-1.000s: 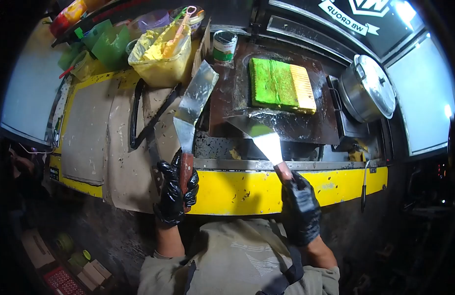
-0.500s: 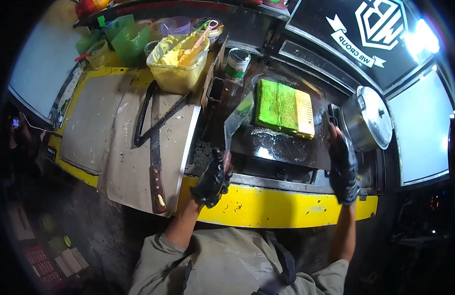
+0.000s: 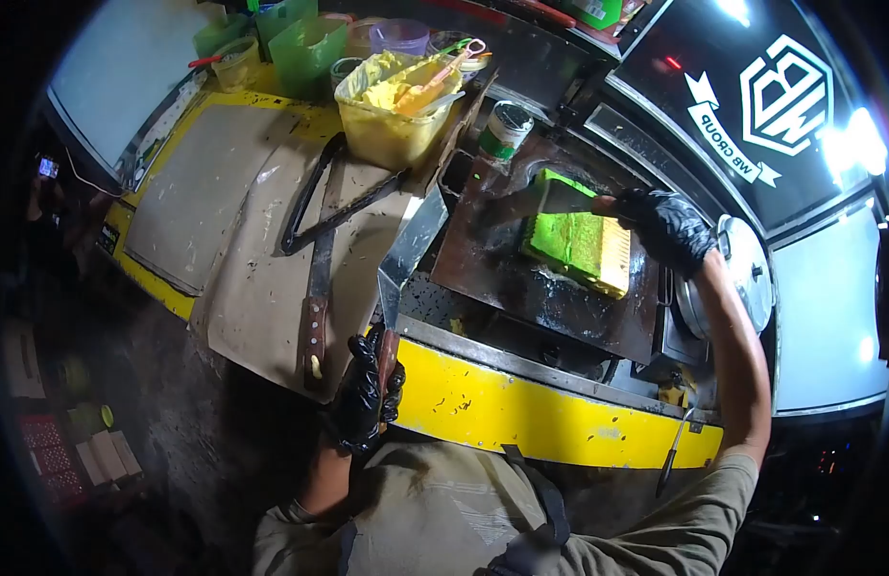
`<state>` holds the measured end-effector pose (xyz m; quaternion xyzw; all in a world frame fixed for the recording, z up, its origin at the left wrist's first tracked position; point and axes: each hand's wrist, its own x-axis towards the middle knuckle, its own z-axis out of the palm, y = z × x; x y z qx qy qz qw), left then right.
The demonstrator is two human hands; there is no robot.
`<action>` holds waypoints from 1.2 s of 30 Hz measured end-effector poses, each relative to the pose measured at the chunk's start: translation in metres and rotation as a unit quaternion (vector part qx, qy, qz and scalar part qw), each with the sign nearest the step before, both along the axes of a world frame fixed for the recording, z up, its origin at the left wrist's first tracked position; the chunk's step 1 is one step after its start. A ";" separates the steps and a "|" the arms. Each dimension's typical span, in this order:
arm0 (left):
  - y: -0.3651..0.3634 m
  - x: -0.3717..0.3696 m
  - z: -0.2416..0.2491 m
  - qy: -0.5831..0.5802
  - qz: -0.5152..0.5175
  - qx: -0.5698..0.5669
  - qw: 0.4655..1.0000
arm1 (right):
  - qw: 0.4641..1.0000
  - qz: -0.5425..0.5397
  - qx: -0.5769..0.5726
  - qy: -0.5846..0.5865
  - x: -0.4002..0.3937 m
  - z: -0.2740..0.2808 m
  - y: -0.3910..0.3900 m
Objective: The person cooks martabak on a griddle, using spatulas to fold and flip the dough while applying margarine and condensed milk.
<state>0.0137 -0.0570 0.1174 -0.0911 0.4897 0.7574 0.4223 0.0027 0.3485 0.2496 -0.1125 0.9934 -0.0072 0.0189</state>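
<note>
On the dark griddle (image 3: 483, 264) lies a block of bread (image 3: 574, 235), green over most of its top and yellow at the right end. My right hand (image 3: 667, 228), black-gloved, is closed around the wooden handle of a flat-bladed spatula (image 3: 536, 204). That blade reaches left across the top of the bread; whether it touches is hard to tell. Near the counter's front edge, my left hand (image 3: 366, 394), gloved too, grips a metal spatula (image 3: 406, 252) with its blade raised beside the griddle, apart from the bread.
Black tongs (image 3: 315, 206) and a wooden-handled knife (image 3: 317, 312) lie on the papered board (image 3: 252, 298) at left. Behind them stands a tub of yellow spread (image 3: 392, 125). A can (image 3: 507, 130) sits at the griddle's back corner, a lidded metal pot (image 3: 742, 278) at right.
My right hand has moved from the griddle's right side up and over the bread with its spatula. My left hand has drawn left and down, taking its spatula away from the bread.
</note>
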 end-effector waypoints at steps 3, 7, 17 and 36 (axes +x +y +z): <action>-0.007 0.001 -0.010 0.019 -0.040 0.030 0.999 | 0.999 0.021 0.025 -0.008 0.003 0.023 0.003; -0.006 0.000 -0.008 -0.004 0.001 0.079 0.997 | 0.996 0.082 0.038 0.012 -0.007 0.025 0.010; 0.000 -0.002 -0.008 0.004 -0.033 0.037 0.999 | 1.000 0.021 -0.001 -0.021 0.001 0.032 -0.005; 0.009 -0.004 0.000 -0.041 -0.039 0.046 0.997 | 0.998 0.044 0.007 0.051 -0.031 0.027 0.028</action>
